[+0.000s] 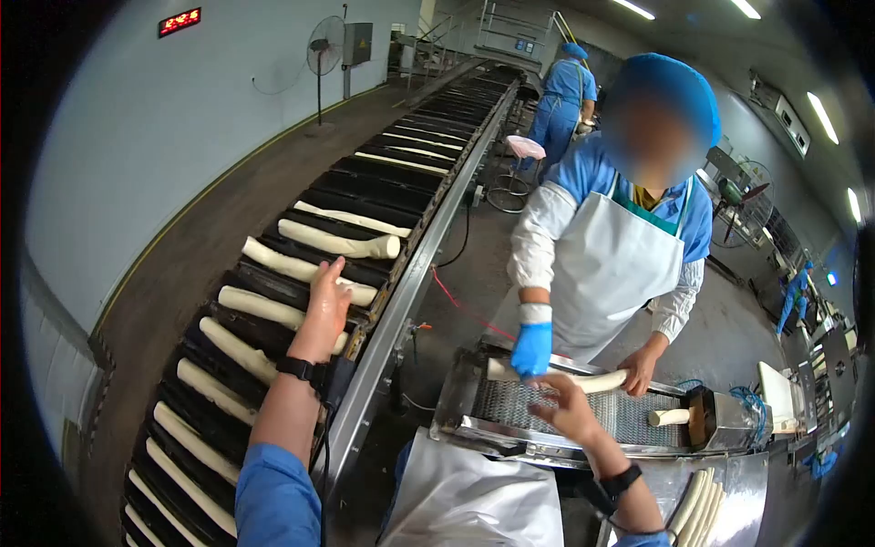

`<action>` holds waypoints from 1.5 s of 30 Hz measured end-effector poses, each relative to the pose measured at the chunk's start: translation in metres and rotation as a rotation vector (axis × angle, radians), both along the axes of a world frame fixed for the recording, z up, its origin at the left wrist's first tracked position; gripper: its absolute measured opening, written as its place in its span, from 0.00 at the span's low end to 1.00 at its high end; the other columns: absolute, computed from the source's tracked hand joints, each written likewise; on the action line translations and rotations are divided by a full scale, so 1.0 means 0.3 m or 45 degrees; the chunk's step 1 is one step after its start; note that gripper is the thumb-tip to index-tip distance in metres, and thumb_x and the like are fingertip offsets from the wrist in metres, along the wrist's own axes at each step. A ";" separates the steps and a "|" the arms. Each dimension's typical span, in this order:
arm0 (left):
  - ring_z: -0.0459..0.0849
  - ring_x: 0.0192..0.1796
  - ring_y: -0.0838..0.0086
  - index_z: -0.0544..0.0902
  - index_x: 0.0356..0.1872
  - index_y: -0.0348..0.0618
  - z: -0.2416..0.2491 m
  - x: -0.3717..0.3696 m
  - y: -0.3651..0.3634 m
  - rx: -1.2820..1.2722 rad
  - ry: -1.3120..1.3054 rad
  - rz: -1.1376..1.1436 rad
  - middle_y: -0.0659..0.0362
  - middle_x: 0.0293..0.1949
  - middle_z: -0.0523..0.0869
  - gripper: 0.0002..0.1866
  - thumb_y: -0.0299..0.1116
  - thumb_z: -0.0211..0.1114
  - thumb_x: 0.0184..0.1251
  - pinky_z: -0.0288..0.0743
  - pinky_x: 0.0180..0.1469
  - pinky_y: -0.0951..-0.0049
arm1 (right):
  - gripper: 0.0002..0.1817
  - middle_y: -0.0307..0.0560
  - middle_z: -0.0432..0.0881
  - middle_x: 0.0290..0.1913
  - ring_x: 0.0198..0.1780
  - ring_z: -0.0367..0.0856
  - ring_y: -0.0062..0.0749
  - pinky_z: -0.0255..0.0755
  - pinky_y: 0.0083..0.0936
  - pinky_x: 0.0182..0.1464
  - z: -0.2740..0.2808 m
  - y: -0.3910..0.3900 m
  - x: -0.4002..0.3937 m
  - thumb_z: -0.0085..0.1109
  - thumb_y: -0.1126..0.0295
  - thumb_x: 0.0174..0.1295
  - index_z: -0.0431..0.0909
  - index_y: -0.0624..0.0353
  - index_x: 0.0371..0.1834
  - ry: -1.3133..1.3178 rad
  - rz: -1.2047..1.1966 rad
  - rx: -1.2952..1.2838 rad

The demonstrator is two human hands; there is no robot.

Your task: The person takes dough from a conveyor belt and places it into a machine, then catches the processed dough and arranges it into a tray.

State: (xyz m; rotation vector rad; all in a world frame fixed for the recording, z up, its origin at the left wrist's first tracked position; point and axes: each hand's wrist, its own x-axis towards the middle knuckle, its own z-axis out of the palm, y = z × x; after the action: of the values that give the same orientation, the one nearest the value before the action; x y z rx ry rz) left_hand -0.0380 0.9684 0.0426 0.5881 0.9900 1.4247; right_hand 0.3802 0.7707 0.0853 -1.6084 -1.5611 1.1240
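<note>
My left hand (330,294) is stretched over the slatted conveyor (314,178), fingers extended and slightly apart. It overlaps the right part of a long pale stick (278,259), thick and smooth like peeled root or dough. Similar sticks lie crosswise in the black slots above and below it. My right hand (572,412) is open, fingers spread, over the near side of a metal mesh belt (629,421). Just beyond its fingertips, a co-worker's blue-gloved hand (531,350) and bare hand (640,366) are at the ends of another pale stick (597,380).
The co-worker in a white apron (606,273) stands across the mesh belt. A short pale piece (670,417) lies near the belt's metal housing (734,421). Several sticks (697,510) lie together at lower right. A metal rail (415,287) edges the conveyor.
</note>
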 end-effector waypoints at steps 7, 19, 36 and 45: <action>0.59 0.79 0.54 0.46 0.83 0.40 -0.068 -0.009 0.218 -0.222 0.200 0.455 0.46 0.80 0.58 0.51 0.43 0.69 0.68 0.59 0.76 0.54 | 0.30 0.66 0.69 0.68 0.70 0.66 0.64 0.62 0.52 0.73 -0.363 -0.321 0.378 0.69 0.67 0.57 0.75 0.61 0.64 -1.081 -0.488 0.252; 0.69 0.72 0.50 0.59 0.77 0.37 -0.077 0.052 0.248 -0.459 0.736 0.632 0.39 0.72 0.64 0.45 0.39 0.73 0.63 0.74 0.66 0.52 | 0.34 0.65 0.54 0.80 0.82 0.48 0.66 0.39 0.64 0.80 -0.444 -0.343 0.416 0.50 0.76 0.67 0.58 0.57 0.79 -1.346 -0.755 0.357; 0.73 0.70 0.63 0.86 0.61 0.45 -0.155 0.232 0.226 0.376 2.397 -0.110 0.59 0.65 0.83 0.20 0.43 0.58 0.77 0.53 0.76 0.49 | 0.37 0.52 0.61 0.80 0.83 0.49 0.59 0.33 0.69 0.79 -0.392 -0.289 0.388 0.45 0.78 0.63 0.60 0.53 0.80 -1.275 -0.565 0.246; 0.78 0.64 0.59 0.86 0.53 0.39 -0.162 0.226 0.221 0.469 2.395 -0.045 0.55 0.57 0.86 0.16 0.38 0.62 0.75 0.59 0.74 0.46 | 0.23 0.45 0.77 0.64 0.75 0.65 0.50 0.44 0.76 0.74 -0.390 -0.148 0.306 0.57 0.70 0.60 0.77 0.49 0.61 -1.487 -0.430 0.290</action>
State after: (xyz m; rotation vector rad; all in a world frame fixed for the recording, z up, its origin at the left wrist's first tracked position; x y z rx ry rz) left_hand 0.0297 1.0348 -0.0061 2.3746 2.0261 0.6646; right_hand 0.4718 0.7263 -0.0316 -2.3875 -1.8185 -0.3001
